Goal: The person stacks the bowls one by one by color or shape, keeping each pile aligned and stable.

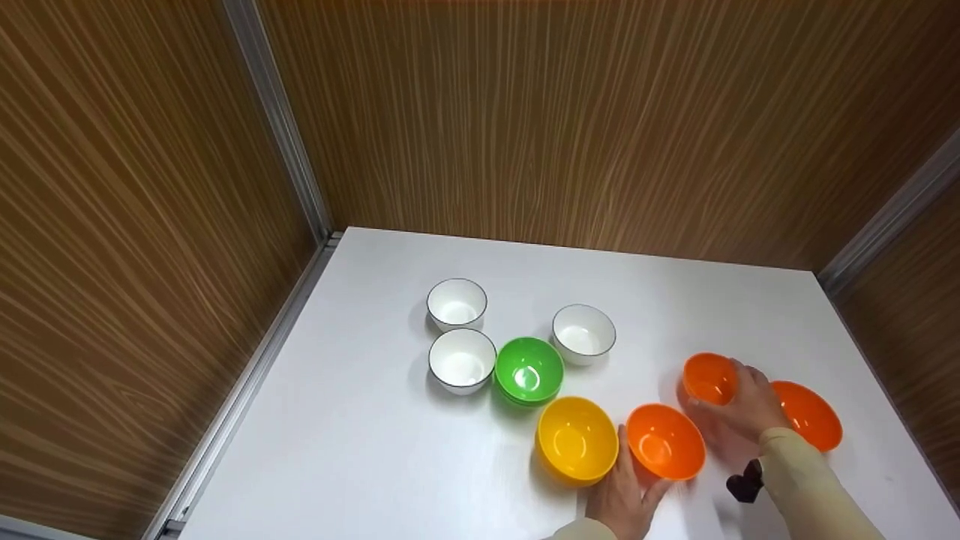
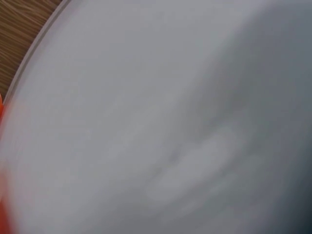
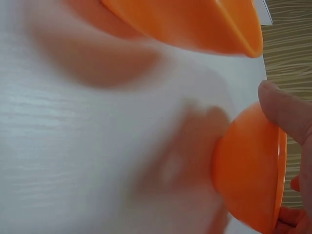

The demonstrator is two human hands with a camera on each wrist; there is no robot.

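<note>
Near the front of the table, my left hand (image 1: 622,499) holds an orange bowl (image 1: 665,442), fingers along its left side and thumb at its near edge. That hand lies beside a yellow bowl (image 1: 576,439). My right hand (image 1: 750,401) grips a smaller orange bowl (image 1: 709,379) between thumb and fingers. In the right wrist view the thumb (image 3: 287,109) presses that bowl's side (image 3: 246,168), and fingertips show at its rim. A wide orange bowl (image 1: 808,415) sits to the right, partly behind the right hand. The left wrist view is blurred and does not show the hand.
Green bowls (image 1: 529,369), apparently stacked, stand left of centre. Around them are three white dark-rimmed bowls, at the back (image 1: 457,302), the left (image 1: 462,361) and the right (image 1: 583,334). Wood-patterned panels (image 1: 525,120) enclose the white table (image 1: 337,450). A dark heart-shaped piece (image 1: 745,481) is by my right sleeve.
</note>
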